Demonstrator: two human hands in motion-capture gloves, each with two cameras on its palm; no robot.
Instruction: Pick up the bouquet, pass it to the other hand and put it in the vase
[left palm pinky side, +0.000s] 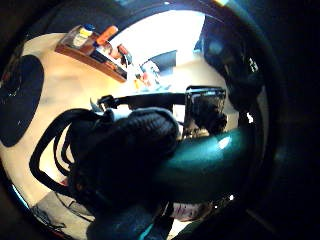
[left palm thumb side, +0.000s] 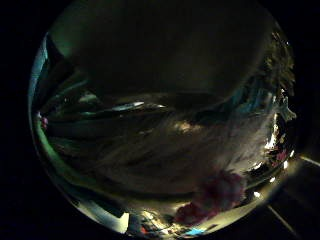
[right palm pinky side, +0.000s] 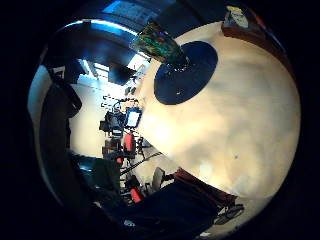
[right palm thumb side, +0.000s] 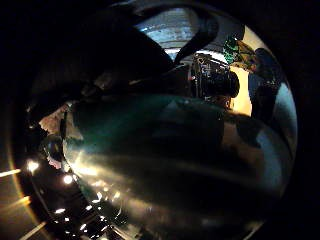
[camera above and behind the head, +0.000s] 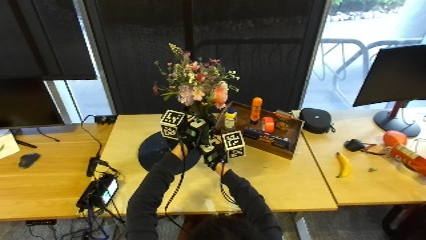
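In the outside view the bouquet (camera above and behind the head: 196, 87) of pink, white and yellow flowers stands upright above the table's middle. Both hands are wrapped around its green stems. My left hand (camera above and behind the head: 188, 134) grips higher up and my right hand (camera above and behind the head: 215, 152) just below it, the two touching. The stems (right palm thumb side: 170, 150) fill the right thumb side view. The left little finger side view shows the stems (left palm pinky side: 210, 165) with the other gloved hand (left palm pinky side: 130, 155) around them. A glossy greenish vase (right palm pinky side: 159, 45) stands on a dark round mat (right palm pinky side: 187, 75). From outside only the mat (camera above and behind the head: 153, 148) shows, beside my hands.
A wooden tray (camera above and behind the head: 261, 131) with bottles and an orange tube sits just right of the bouquet. Farther right are a black pouch (camera above and behind the head: 315, 120), a banana (camera above and behind the head: 344, 165) and a monitor (camera above and behind the head: 393, 75). Cables and a device (camera above and behind the head: 100, 189) hang at the table's left edge.
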